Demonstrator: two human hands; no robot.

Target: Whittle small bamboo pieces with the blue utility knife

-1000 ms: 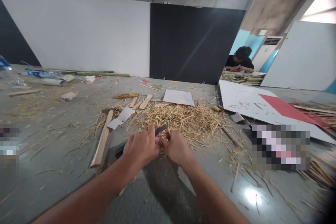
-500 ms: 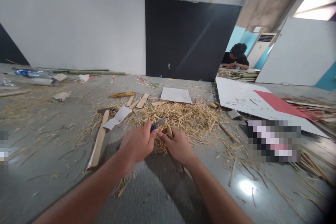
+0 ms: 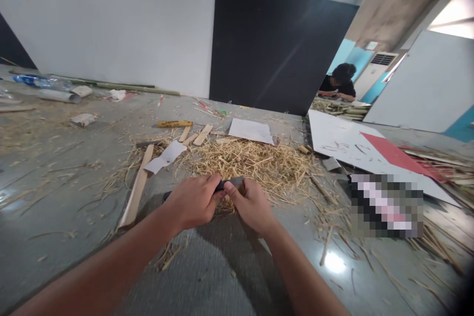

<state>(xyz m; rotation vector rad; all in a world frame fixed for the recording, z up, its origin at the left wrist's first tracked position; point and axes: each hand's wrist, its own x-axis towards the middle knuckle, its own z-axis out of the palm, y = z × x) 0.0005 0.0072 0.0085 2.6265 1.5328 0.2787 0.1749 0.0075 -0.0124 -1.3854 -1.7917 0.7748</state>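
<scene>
My left hand [image 3: 194, 202] is closed around a blue-handled knife [image 3: 230, 183] whose dark blade points right, just above the knuckles. My right hand [image 3: 251, 205] is closed in a pinch right beside it, thumb touching the blade area; earlier frames showed a small bamboo piece in it, now hidden by the fingers. Both hands hover over the near edge of a heap of pale bamboo shavings [image 3: 255, 163] on the grey floor [image 3: 74, 192].
A long bamboo slat [image 3: 135, 195] lies left of my hands, with paper scraps [image 3: 165, 157], short slats and a yellow tool [image 3: 174, 123] beyond. A white and red board [image 3: 363, 150] lies right. Another person [image 3: 338, 86] sits far right by bamboo poles.
The knife blade has tipped from pointing up-right to lying nearly flat. The bamboo piece visible in my right hand before is now hidden. The view has shifted slightly.
</scene>
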